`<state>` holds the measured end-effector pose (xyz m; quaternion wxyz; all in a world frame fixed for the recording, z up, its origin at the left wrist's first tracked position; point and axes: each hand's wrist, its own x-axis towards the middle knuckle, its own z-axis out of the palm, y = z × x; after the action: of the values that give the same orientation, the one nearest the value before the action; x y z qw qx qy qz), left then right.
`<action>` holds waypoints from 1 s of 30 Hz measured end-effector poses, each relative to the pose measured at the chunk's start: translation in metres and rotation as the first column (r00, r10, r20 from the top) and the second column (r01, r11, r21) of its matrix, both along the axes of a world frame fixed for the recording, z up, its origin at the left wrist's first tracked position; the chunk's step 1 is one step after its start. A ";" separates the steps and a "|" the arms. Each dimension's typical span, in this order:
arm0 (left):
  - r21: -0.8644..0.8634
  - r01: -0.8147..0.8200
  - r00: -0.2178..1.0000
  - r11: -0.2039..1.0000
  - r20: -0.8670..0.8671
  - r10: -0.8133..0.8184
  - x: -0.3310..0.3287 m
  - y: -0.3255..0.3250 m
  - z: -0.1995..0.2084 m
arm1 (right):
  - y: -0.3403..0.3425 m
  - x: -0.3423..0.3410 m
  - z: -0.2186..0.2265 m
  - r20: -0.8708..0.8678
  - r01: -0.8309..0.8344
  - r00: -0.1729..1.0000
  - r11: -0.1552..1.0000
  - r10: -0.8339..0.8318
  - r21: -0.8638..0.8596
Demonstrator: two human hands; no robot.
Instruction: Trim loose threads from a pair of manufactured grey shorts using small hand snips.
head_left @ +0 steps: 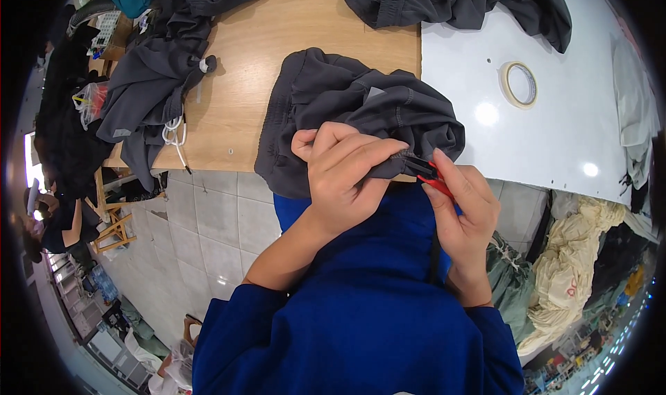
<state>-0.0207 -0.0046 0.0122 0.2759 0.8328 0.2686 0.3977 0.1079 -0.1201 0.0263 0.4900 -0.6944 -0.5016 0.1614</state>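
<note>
A dark grey garment [347, 97] with a gathered elastic waistband lies bunched at the table's near edge and partly hangs over it. My left hand [347, 169] pinches a seam of it between thumb and fingers. In my right hand [466, 201] is a pair of small thread snips [436, 180] with red handles and dark blades. The blades point left and meet the cloth just beside my left fingertips. Whether the blades are apart cannot be made out. A small pale tag [373, 92] shows on the garment.
A wooden table [243, 69] adjoins a white tabletop [555, 131], where a roll of tape [518, 85] lies. More dark grey garments [149, 83] lie at the left, one with a white drawcord [175, 135]; others [444, 0] lie at the far edge. Cream cloth [572, 263] is heaped at lower right.
</note>
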 end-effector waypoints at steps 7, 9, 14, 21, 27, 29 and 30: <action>0.009 -0.008 1.000 1.000 -0.003 0.008 0.000 -0.001 0.000 | 0.000 -0.001 0.000 0.003 -0.006 1.000 1.000 0.006 -0.006; 0.000 0.001 1.000 1.000 -0.004 -0.001 -0.001 -0.001 0.000 | 0.001 -0.003 0.002 -0.059 0.032 0.998 0.999 -0.031 0.008; -0.133 0.014 1.000 0.991 -0.004 -0.014 -0.004 0.001 0.006 | 0.008 -0.007 0.003 -0.241 0.180 0.952 0.982 -0.190 -0.064; -0.628 0.424 0.856 0.653 0.041 -0.516 -0.016 0.017 0.003 | 0.021 0.025 -0.011 -0.373 0.108 0.919 0.992 -0.126 -0.068; -0.874 0.424 0.905 0.237 0.399 -0.150 -0.009 0.002 -0.003 | 0.030 0.015 -0.016 -0.627 0.063 0.777 0.998 -0.060 -0.018; -0.882 0.423 0.906 0.209 0.417 -0.078 -0.010 0.002 -0.006 | 0.019 0.014 -0.018 -0.725 0.140 0.686 0.989 -0.063 0.046; -0.882 0.422 0.906 0.208 0.416 -0.076 -0.010 0.003 -0.007 | 0.015 0.013 -0.017 -0.712 0.163 0.698 0.985 -0.079 0.050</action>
<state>-0.0311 -0.0018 0.0051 0.8201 0.4558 0.2719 0.2142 0.1206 -0.1050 0.0089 0.6915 -0.5832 -0.2366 0.3546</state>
